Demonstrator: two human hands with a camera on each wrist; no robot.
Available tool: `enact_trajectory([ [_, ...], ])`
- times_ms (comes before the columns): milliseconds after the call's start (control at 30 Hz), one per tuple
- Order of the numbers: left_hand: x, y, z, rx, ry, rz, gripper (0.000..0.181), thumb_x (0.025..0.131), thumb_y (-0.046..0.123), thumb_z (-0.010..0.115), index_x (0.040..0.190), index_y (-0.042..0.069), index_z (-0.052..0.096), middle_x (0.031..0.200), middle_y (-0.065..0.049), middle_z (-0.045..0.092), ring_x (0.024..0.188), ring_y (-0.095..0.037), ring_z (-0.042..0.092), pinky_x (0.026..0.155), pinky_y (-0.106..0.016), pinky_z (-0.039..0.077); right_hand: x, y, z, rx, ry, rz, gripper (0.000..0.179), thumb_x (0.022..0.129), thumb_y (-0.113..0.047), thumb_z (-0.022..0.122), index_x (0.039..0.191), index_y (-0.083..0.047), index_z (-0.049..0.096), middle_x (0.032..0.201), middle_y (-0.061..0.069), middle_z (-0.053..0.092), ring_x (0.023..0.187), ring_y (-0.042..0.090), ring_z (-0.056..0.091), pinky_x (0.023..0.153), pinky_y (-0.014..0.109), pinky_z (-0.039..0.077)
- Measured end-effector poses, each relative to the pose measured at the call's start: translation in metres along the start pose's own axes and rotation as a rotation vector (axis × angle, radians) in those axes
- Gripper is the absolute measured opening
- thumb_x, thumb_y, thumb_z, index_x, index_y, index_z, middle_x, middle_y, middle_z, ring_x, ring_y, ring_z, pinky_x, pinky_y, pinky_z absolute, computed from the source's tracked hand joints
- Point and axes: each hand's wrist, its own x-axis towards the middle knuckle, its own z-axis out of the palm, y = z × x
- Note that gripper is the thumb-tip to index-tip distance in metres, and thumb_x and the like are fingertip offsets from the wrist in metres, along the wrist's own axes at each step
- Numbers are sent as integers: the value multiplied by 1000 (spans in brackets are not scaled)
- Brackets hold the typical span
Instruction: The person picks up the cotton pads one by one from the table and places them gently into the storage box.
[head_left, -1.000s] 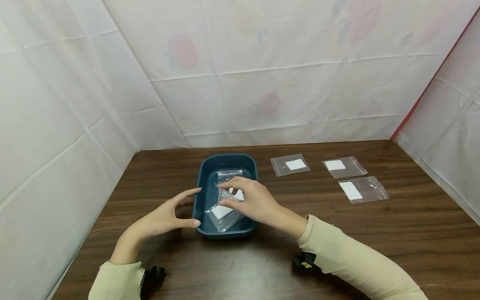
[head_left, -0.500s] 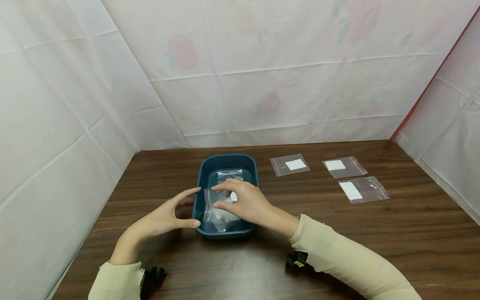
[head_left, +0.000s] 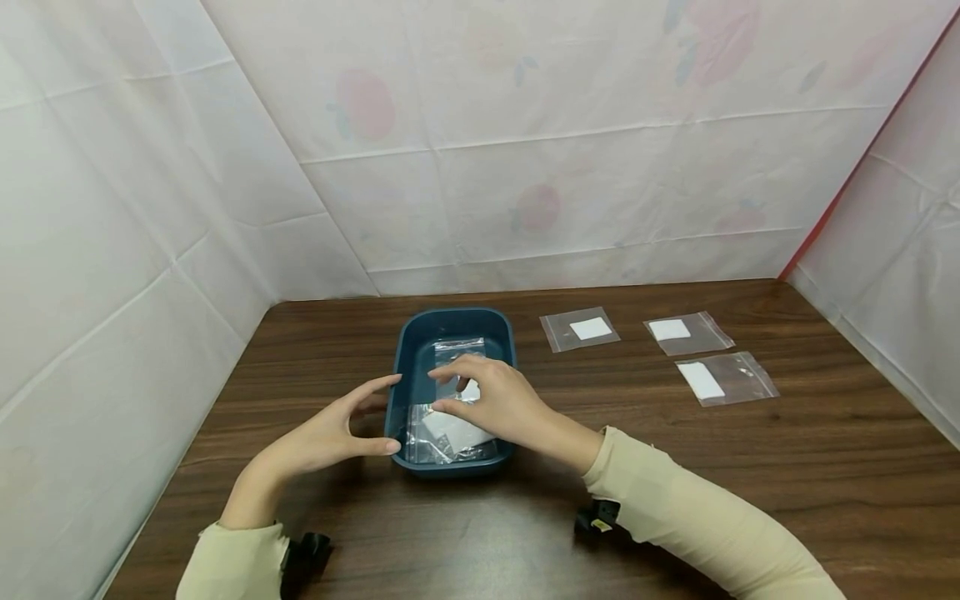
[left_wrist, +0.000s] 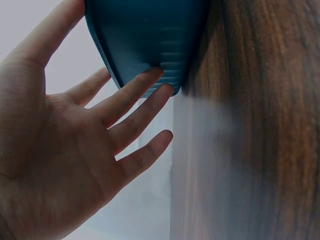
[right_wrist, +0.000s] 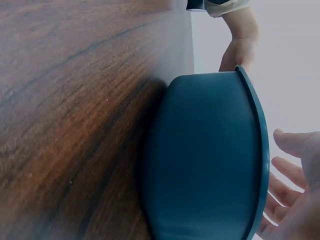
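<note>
A deep blue plastic tray [head_left: 457, 312] stands on the table, with several clear zip bags inside. One zip bag [head_left: 448, 454] with a white card lies flat at the tray's near end; another zip bag [head_left: 450, 348] is at its far end, partly hidden by my right hand. My right hand [head_left: 498, 402] hovers over the bags, thumb and index finger apart, nothing pinched between them. With thumb and fingers spread, my left hand [head_left: 318, 437] rests against the tray's left side. In the left wrist view its fingertips [left_wrist: 159, 71] meet the tray's outer wall [left_wrist: 140, 35].
Right of the tray, three more zip bags with white cards lie on the wooden table [head_left: 570, 492]: one zip bag [head_left: 558, 333] nearest the tray, a second zip bag [head_left: 701, 335] farther right and a third zip bag [head_left: 742, 379] below it. White cloth [head_left: 525, 200] hangs behind.
My right hand has let go of a zip bag, which has settled flat at the tray's near end. The left hand has stayed at the tray's side.
</note>
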Motion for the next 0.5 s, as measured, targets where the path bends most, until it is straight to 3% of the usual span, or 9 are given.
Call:
enact_trajectory([
  [500,0,0,0,-13,5,-5,87,87,31,78,156,21,25,152,-20,35,139,-45,32,101,-68,34,-1,14,-20,20,51,56,36,90,-23,76,124,-14,69,111,2,69,91,17,62,73,32,52],
])
